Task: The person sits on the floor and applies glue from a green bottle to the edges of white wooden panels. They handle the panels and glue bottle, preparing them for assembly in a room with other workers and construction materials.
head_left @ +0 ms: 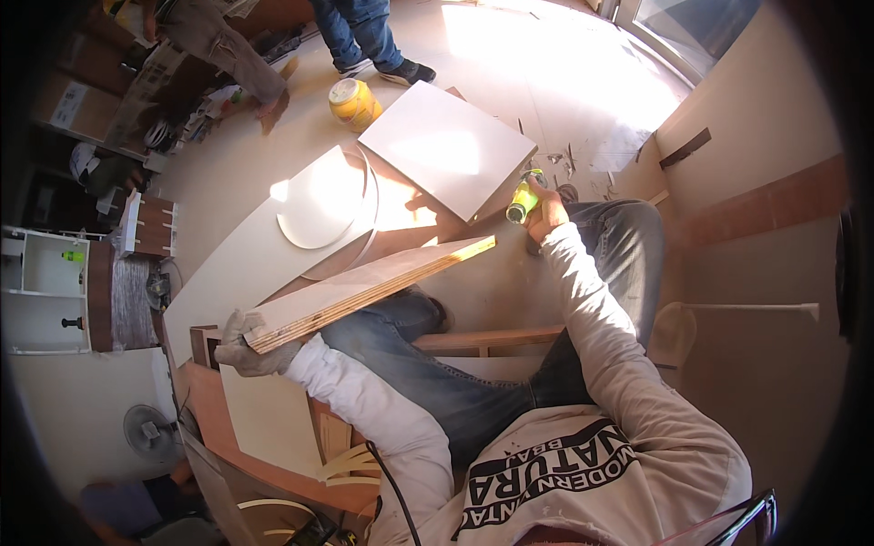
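Observation:
My left hand [254, 350], in a greyish glove, grips the lower end of a thick plywood board [364, 289]. The board slants up to the right above my legs, its layered edge facing me. My right hand [549, 215] is closed round a lime-green cylindrical object [522, 202] with a dark round end; its exact kind is unclear. That object is apart from the board's far end, near the corner of a white square panel [448, 146].
A rounded white panel [326, 202] and a yellow bucket [354, 105] lie ahead. Cut wooden strips [350, 466] are at lower left. Debris [569, 164] litters the floor at right. A person in jeans [364, 38] stands beyond the bucket; other people are at far left.

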Tool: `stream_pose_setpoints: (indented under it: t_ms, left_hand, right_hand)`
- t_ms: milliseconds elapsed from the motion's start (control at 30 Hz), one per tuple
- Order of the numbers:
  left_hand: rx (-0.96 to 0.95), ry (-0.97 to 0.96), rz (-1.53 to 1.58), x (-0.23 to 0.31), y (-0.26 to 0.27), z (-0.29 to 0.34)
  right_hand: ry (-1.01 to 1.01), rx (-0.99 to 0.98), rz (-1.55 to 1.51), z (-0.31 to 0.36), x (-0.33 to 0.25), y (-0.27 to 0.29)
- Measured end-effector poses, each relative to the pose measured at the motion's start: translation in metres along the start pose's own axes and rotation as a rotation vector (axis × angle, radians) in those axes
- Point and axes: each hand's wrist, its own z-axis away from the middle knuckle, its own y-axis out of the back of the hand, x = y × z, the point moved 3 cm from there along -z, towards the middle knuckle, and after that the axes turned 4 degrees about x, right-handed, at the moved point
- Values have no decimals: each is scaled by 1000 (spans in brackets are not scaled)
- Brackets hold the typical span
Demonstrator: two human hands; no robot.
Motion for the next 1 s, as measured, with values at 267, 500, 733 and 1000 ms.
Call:
stream_pose_setpoints:
  t_ms: [267, 500, 733, 1000]
  left_hand:
    - [-60, -136, -86, 7, -6, 5]
    - [163, 82, -124, 30, -22, 7]
    - [95, -210, 45, -23, 0, -23]
    - [-765, -600, 422, -18, 2, -27]
  right_hand:
    - [-2, -27, -101, 4, -10, -10]
    - [-276, 135, -150, -23, 30, 49]
    - [-586, 465, -393, -60, 145, 144]
    - [-733, 353, -547, -65, 224, 215]
